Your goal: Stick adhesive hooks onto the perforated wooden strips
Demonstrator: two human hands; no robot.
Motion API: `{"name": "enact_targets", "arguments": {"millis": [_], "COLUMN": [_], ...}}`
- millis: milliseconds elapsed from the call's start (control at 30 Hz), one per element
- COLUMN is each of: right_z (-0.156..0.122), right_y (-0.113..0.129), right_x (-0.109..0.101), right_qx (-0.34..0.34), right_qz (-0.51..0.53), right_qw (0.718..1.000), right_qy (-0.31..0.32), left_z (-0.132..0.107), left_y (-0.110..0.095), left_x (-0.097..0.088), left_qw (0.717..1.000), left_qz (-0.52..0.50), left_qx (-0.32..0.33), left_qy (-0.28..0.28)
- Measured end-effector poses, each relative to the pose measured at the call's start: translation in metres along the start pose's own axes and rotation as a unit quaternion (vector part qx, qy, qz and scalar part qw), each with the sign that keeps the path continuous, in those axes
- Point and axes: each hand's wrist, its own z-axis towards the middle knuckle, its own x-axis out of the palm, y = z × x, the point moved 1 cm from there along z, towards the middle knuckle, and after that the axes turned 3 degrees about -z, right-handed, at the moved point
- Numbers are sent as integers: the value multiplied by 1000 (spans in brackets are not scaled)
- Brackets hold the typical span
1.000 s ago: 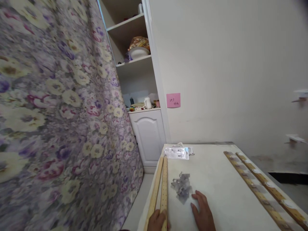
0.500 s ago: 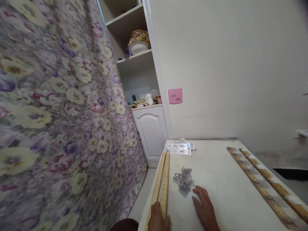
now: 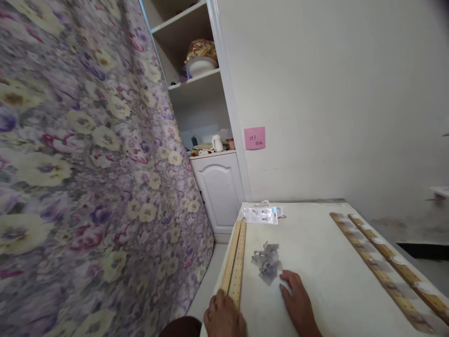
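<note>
My left hand lies across the near ends of two pale wooden strips, its fingers bent over the left side and its thumb on the right. The right strip has a row of small holes; the two touch or nearly touch at the far end. My right hand rests on the white table, thumb and forefinger apart, holding nothing. Just beyond its fingertips is a small pile of metal hooks with clear plates; individual pieces are hard to make out.
Clear blister packs lie at the table's back left. Two brown wooden strips with clear and white pieces on them run along the right side. A floral curtain hangs at left, beside a white cabinet. A pink note is on the wall.
My left hand has shifted slightly left and spread over the near ends of the pale strips. My right hand and the hook pile stay put.
</note>
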Motion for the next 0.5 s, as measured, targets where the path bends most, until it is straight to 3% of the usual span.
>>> {"name": "enact_targets", "arguments": {"millis": [200, 500], "right_z": [0, 2], "right_y": [3, 10], "right_x": [-2, -2], "right_qx": [0, 8], "right_qz": [7, 16], "right_qw": [1000, 1000], "right_qy": [4, 11], "left_z": [1, 11], "left_y": [12, 25], "left_x": [16, 20], "left_qw": [1000, 999], "left_qz": [-21, -38], "left_qx": [1, 16], "left_qy": [0, -15]}}
